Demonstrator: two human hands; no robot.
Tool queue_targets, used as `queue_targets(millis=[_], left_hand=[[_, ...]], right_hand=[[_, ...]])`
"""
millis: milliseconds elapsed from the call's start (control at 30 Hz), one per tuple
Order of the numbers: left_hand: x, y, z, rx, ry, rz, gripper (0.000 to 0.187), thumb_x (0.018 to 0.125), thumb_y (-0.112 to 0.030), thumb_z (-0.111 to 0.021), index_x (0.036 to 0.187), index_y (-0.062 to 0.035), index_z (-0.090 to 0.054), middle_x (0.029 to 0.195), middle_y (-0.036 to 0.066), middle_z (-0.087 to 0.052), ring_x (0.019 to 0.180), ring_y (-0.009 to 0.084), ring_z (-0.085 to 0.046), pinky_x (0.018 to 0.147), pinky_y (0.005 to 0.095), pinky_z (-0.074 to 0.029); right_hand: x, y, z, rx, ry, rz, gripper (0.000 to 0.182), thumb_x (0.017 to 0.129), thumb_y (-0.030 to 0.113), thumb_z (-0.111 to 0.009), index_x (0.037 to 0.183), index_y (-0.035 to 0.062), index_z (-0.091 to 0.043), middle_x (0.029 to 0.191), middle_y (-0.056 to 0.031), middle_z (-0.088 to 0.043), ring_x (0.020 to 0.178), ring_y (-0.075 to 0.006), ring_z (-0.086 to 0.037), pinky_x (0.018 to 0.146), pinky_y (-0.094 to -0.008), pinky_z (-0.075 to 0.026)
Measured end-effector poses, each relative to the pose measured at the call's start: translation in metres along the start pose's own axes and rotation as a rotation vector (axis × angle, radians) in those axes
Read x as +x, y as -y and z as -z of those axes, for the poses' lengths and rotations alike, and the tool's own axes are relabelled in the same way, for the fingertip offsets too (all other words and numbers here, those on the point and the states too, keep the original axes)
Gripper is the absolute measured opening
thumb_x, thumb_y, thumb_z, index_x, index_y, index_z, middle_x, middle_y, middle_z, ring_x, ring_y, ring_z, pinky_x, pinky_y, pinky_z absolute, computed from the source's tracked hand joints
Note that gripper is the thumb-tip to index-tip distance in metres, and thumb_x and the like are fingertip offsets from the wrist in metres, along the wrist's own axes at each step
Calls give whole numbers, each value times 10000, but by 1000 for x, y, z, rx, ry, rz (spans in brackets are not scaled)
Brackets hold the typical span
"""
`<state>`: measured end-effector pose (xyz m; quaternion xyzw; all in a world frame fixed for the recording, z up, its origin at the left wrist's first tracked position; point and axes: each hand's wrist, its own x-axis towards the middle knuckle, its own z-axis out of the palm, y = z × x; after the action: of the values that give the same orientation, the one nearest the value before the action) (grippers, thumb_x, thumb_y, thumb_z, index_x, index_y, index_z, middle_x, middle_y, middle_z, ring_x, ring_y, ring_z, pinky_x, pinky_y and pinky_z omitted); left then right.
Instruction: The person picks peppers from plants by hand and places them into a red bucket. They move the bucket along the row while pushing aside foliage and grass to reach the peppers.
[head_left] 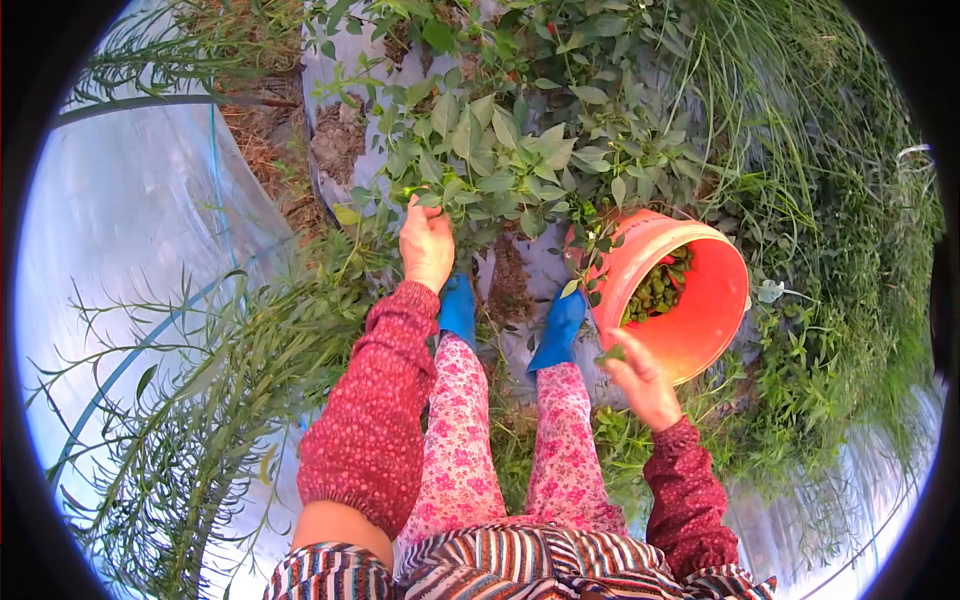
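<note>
My left hand [427, 245] reaches into a leafy pepper plant [500, 150], fingers bent and closed at its lower left edge; leaves hide what the fingertips grip. Beside the front of an orange-red bucket [715, 345] is my right hand [643, 378], with a small dark green thing [610, 353] at its fingertips, a leaf or a pepper. The bucket is tilted with its mouth toward me. Inside it lie many green peppers [655, 295] and a few red ones.
My blue boots [458, 308] stand on soil and pale plastic sheeting. Long-leaved weeds [290, 320] grow at left, before a clear plastic tunnel cover [130, 190]. Tall grass [770, 110] crowds the right. Pepper stems lean against the bucket's left side.
</note>
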<state>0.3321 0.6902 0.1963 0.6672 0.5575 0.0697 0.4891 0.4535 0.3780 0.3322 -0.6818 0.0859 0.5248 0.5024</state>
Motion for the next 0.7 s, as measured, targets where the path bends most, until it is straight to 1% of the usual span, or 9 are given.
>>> queue_targets(millis=[67, 167, 233, 367, 433, 500, 567, 600, 700], left_hand=[[18, 10, -14, 57, 83, -84, 427, 794, -62, -574, 1211, -72, -484, 809, 101, -643, 728, 240, -624, 671, 344, -484], [12, -56, -20, 487, 52, 109, 512, 778, -112, -614, 1264, -143, -456, 830, 90, -662, 780, 282, -633, 698, 374, -479], [22, -50, -26, 533, 80, 139, 493, 771, -156, -631, 1243, -140, -488, 860, 98, -665, 796, 289, -632, 713, 374, -479], [30, -36, -22, 385, 130, 131, 268, 805, -130, -580, 1063, -68, -622, 895, 99, -672, 826, 252, -635, 768, 337, -476], [37, -4, -19, 26, 135, 45, 206, 814, -60, -538, 983, -52, -655, 942, 94, -673, 854, 209, -639, 773, 307, -472], [40, -6, -12, -149, 189, 54, 100, 799, -36, -583, 881, -17, -637, 796, 39, -611, 740, 140, -575, 700, 280, -453], [45, -4, -6, -245, 259, 86, 73, 799, -61, -616, 852, -16, -594, 783, 11, -554, 732, 112, -531, 682, 279, -441], [47, -3, -3, -247, 258, 90, 73, 799, -61, -616, 852, -16, -594, 783, 11, -554, 732, 112, -531, 682, 279, -441], [49, 0, -1, -337, 379, 63, 124, 797, -49, -625, 901, -35, -559, 825, 5, -559, 768, 103, -525, 686, 281, -446]], right_hand=[[9, -6, -17, -622, 192, 223, 293, 893, 50, -517, 1186, 63, -532, 952, -43, -630, 793, -119, -608, 659, -267, -492], [36, -7, -47, -675, 293, 205, 320, 878, 94, -544, 1195, 47, -523, 932, -70, -632, 727, -144, -620, 644, -291, -500], [62, 16, -77, -137, 231, -106, 352, 888, 110, -538, 1228, 28, -502, 946, -49, -609, 815, -104, -590, 700, -252, -483], [136, 8, -116, -288, 97, 169, 401, 850, 217, -547, 1203, 32, -507, 932, -105, -637, 775, -203, -625, 719, -333, -469], [170, -9, -132, -427, 67, 209, 440, 844, 250, -544, 1231, 48, -487, 949, -114, -642, 868, -193, -619, 781, -321, -454], [181, 8, -148, -434, 73, 85, 444, 807, 229, -595, 1218, 88, -506, 954, -99, -651, 892, -191, -616, 790, -327, -455], [195, 10, -169, -133, 28, 219, 454, 767, 183, -643, 1202, 126, -523, 943, -71, -651, 889, -179, -608, 802, -316, -455], [195, 17, -171, -79, 73, 132, 508, 740, 141, -678, 1217, 145, -504, 1032, -58, -617, 906, -176, -597, 816, -315, -455], [180, 25, -181, -197, -18, 283, 560, 736, 143, -690, 1250, 150, -467, 1113, -75, -563, 970, -168, -571, 837, -311, -452]])
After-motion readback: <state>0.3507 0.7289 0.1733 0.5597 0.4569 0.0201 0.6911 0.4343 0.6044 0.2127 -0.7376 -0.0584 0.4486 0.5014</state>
